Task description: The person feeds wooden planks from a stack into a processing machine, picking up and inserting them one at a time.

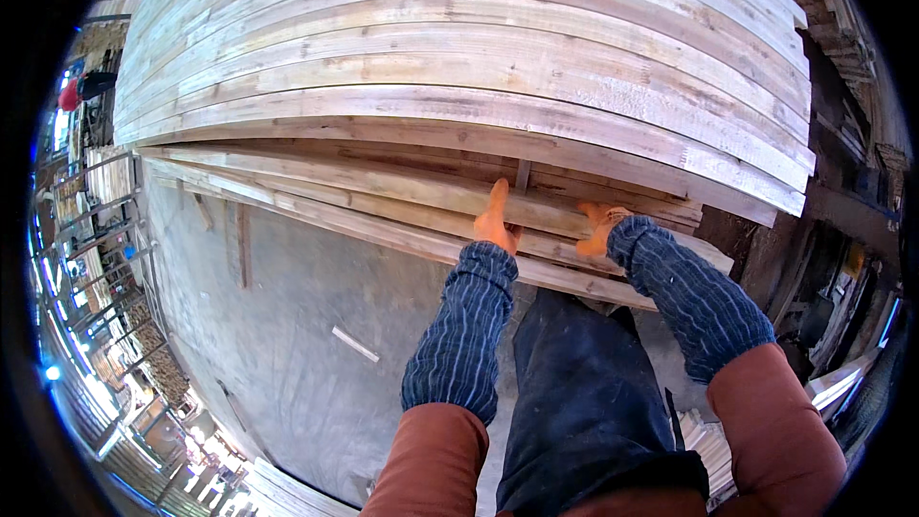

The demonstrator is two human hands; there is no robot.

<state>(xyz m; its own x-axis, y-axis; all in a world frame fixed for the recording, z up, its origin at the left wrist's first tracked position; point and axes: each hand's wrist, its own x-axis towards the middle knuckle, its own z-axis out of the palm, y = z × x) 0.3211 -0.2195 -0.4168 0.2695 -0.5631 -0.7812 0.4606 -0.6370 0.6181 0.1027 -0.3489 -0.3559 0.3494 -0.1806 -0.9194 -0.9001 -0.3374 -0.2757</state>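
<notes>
Worker at a broad stack of sawn planks (479, 53), whose pale upper faces lie edge to edge. The long loose boards (383, 175) lie along the near side of the stack, between it and the worker; a dark gap parts them from the stack's front plank toward the middle. The left hand (495, 227) is placed on these boards near mid-length, thumb extended toward the stack, remaining fingers mostly hidden. The right hand (601, 230) touches the same boards farther right, thumb and fingers spread apart; I cannot tell whether either hand is closed around the wood. Blue striped oversleeves (459, 321) cover both forearms. On the grey floor (287, 364), left of the worker, lies a short pale wooden strip (356, 344).
</notes>
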